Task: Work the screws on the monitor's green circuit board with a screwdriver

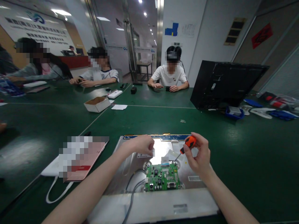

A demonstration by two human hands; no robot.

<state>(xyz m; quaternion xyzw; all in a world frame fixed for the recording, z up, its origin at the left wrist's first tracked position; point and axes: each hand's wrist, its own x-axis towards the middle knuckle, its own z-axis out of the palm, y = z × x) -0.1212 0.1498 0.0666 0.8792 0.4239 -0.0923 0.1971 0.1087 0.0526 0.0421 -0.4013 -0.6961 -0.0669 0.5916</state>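
A flat metal display panel (198, 193) lies on the green table in front of me, with a green circuit board (161, 175) on its back. My right hand (199, 155) grips a screwdriver (191, 142) with an orange and black handle. Its tip points down at the board's upper right corner; whether it touches a screw there I cannot tell. Over the panel's upper left part, my left hand (146, 145) is curled closed, and anything inside its fingers is hidden. A grey cable (132, 197) runs from the board's left side toward the front edge.
Left of the panel lie a pink booklet (91, 165) and a white device with a white cable (57, 197). Farther back stand an open cardboard box (97, 105) and a black monitor (224, 84). Several people sit around the table (151, 119).
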